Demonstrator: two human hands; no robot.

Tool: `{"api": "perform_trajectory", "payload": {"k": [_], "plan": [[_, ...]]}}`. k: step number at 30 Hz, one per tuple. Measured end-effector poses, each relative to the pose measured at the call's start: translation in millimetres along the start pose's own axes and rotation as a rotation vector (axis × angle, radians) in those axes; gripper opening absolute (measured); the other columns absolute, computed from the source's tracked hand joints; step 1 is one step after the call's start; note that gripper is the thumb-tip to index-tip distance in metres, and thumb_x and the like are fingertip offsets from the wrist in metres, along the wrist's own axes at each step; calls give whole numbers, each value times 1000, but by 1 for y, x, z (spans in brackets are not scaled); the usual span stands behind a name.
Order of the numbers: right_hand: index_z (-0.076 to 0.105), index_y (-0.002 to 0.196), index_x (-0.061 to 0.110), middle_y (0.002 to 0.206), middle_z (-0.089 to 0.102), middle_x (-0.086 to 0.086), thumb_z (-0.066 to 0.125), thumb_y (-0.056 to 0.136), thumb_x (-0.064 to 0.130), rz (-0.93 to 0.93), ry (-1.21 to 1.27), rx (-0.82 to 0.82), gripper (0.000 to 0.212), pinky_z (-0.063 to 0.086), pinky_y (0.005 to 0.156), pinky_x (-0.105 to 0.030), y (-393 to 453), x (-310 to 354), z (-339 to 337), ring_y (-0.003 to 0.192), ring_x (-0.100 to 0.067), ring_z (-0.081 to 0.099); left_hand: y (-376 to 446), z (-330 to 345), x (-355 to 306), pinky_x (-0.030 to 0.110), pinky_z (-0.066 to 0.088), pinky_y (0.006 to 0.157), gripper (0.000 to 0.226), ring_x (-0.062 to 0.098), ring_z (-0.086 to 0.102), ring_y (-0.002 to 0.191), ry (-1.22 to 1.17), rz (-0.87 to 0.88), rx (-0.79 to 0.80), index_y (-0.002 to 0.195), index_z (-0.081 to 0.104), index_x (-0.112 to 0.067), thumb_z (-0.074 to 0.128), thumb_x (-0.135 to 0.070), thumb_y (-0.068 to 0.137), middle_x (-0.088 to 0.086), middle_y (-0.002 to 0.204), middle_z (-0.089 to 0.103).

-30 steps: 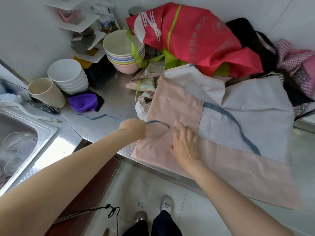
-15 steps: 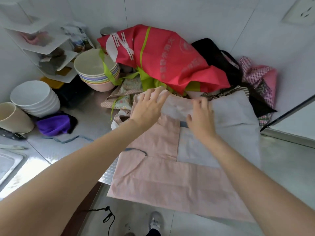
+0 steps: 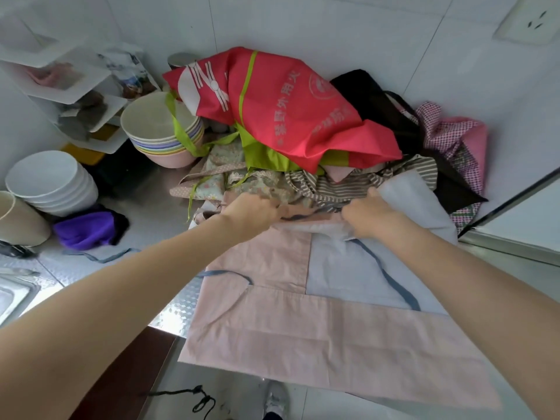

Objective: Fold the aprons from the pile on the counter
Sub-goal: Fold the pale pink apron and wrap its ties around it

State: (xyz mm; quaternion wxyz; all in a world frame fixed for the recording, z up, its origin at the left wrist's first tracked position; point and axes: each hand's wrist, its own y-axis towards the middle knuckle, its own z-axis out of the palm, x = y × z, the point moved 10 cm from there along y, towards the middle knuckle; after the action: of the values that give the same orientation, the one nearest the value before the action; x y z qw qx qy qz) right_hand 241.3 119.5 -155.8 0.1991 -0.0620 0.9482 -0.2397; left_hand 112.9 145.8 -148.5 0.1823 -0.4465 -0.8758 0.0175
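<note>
Both hands are gripping the far edge of the pink and pale blue apron (image 3: 303,328), which is lying on the steel counter (image 3: 157,213) and hanging over its front edge. The left hand (image 3: 251,210) and right hand (image 3: 368,215) are curling into the cloth, fingertips hidden in the folds. The apron pile (image 3: 288,116) is lying behind, partly covered.

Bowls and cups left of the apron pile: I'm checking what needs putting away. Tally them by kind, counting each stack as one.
Bowl stacks: 2, the white stack and the pastel stack
Cups: 1, the beige cup
Total: 3
</note>
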Motion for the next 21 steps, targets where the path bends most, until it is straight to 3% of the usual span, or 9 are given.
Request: {"api": "perform_trajectory", "payload": {"k": [4, 7, 10, 12, 18, 21], "plan": [[57, 104, 23, 95, 61, 2, 45, 92, 8, 84, -119, -118, 23, 25, 102, -33, -22, -11, 0, 111, -21, 54, -21, 20, -20, 31, 43, 70, 54, 24, 55, 105, 43, 53, 54, 141, 30, -18, 38, 3, 92, 4, 119, 50], [53, 124, 7, 125, 57, -10, 42, 96, 7, 98, -7, 24, 30, 39, 91, -15, -43, -9, 36, 119, -25, 51, -30, 44, -39, 32, 44, 75, 51, 26, 55, 111, 68, 66, 167, 137, 35, -14, 37, 8, 91, 6, 124, 52], [47, 134, 14, 135, 52, -6, 38, 97, 10, 157, -43, 186, 37, 33, 104, -33, -72, -4, 92, 126, -25, 47, -43, 77, -45, 34, 46, 89, 41, 27, 51, 119, -4, 41, 360, 133, 43, -11, 40, -2, 94, 7, 131, 50], [48, 132, 18, 134, 53, -4, 41, 94, 8, 220, -12, 220, 40, 32, 105, -36, -83, -1, 119, 125, -24, 48, -51, 93, -48, 35, 45, 93, 36, 29, 50, 119, -49, 44, 439, 129, 47, -10, 42, -9, 94, 9, 131, 49], [49, 122, 14, 119, 56, -4, 42, 91, 9, 390, 34, -12, 32, 35, 96, -40, -89, -18, 115, 115, -26, 50, -63, 103, -47, 36, 46, 92, 38, 28, 45, 113, -175, 31, 493, 129, 44, -11, 48, -19, 92, 10, 127, 45], [61, 95, 7, 89, 64, -10, 66, 73, 5, 406, 6, -298, 23, 44, 77, -39, -95, -32, 77, 85, -29, 60, -61, 111, -40, 38, 46, 95, 66, 31, 43, 116, -184, -41, 520, 136, 33, -4, 63, -34, 85, 12, 130, 37]]}}
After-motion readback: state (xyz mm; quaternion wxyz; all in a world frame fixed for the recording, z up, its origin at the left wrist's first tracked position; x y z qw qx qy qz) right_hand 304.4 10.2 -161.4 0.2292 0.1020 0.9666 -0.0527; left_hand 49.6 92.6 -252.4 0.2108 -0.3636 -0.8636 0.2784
